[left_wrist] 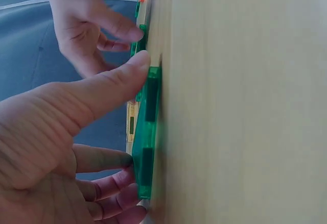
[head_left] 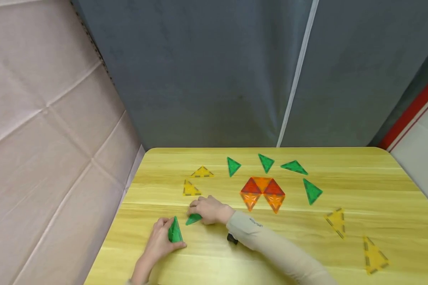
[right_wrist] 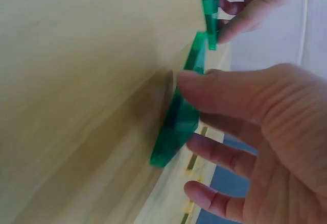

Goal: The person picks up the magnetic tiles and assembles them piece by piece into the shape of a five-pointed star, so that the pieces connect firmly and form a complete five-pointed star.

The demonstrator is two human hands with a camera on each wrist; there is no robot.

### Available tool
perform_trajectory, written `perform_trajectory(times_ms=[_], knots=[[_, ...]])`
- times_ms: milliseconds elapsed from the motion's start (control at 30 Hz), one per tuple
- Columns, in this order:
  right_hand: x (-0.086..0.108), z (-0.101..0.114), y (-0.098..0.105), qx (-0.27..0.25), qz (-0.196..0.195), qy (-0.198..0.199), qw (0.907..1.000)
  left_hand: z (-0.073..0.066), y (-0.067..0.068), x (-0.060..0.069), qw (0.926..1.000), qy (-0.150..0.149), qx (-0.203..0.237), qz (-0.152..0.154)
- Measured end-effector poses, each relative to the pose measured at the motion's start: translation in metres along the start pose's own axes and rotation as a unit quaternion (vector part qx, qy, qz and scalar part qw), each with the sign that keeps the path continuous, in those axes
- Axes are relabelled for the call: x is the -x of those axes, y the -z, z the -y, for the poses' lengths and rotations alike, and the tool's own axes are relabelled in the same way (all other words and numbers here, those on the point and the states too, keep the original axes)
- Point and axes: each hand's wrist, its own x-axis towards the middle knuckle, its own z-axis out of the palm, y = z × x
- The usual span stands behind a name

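Observation:
My left hand (head_left: pixel 160 239) grips a green triangular magnetic tile (head_left: pixel 175 231) near the table's left side, thumb and fingers on its edges. In the left wrist view this tile (left_wrist: pixel 147 132) lies close along the wooden surface. Just to the right and farther back, my right hand (head_left: pixel 209 209) pinches another green triangular tile (head_left: pixel 194 219), partly covered by the fingers. The right wrist view shows that tile (right_wrist: pixel 180 109) tilted off the table, with the left hand's tile beyond it. Two yellow triangular tiles (head_left: pixel 192 189) (head_left: pixel 202 172) lie just beyond the right hand.
Red and orange triangles (head_left: pixel 262 184) form a joined cluster mid-table. Several green tiles (head_left: pixel 266 162) arc around its far side. Yellow tiles (head_left: pixel 337 222) lie to the right. A small black object (head_left: pixel 232 238) sits by the right sleeve. A grey partition (head_left: pixel 214 79) stands behind the table.

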Motion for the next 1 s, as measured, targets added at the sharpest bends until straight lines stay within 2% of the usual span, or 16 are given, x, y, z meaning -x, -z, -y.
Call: perform_trajectory(times_ms=[67, 133, 267, 467, 667, 833, 1000], knots=[[0.002, -0.005, -0.002, -0.009, 0.003, 0.007, 0.9999, 0.000, -0.001, -0.003, 1.0000, -0.003, 0.000, 0.004], [0.004, -0.009, -0.004, -0.006, -0.006, -0.005, 0.9999, -0.001, -0.001, -0.006, 0.9999, -0.010, -0.002, 0.008], [0.009, -0.013, -0.006, 0.001, -0.029, -0.044, 0.9986, -0.004, -0.002, -0.013, 0.9996, -0.025, -0.001, 0.015], [0.014, -0.015, -0.008, -0.009, -0.031, -0.116, 0.9927, -0.012, -0.005, -0.023, 0.9986, -0.038, -0.008, 0.036], [0.022, -0.019, -0.011, 0.027, -0.052, -0.174, 0.9830, -0.024, -0.010, -0.038, 0.9959, -0.072, -0.016, 0.052], [0.030, -0.026, -0.011, 0.039, -0.048, -0.174, 0.9828, -0.033, -0.015, -0.052, 0.9921, -0.100, -0.018, 0.074], [0.041, -0.033, -0.004, -0.004, -0.006, -0.147, 0.9890, -0.040, -0.018, -0.062, 0.9889, -0.118, -0.012, 0.090]])
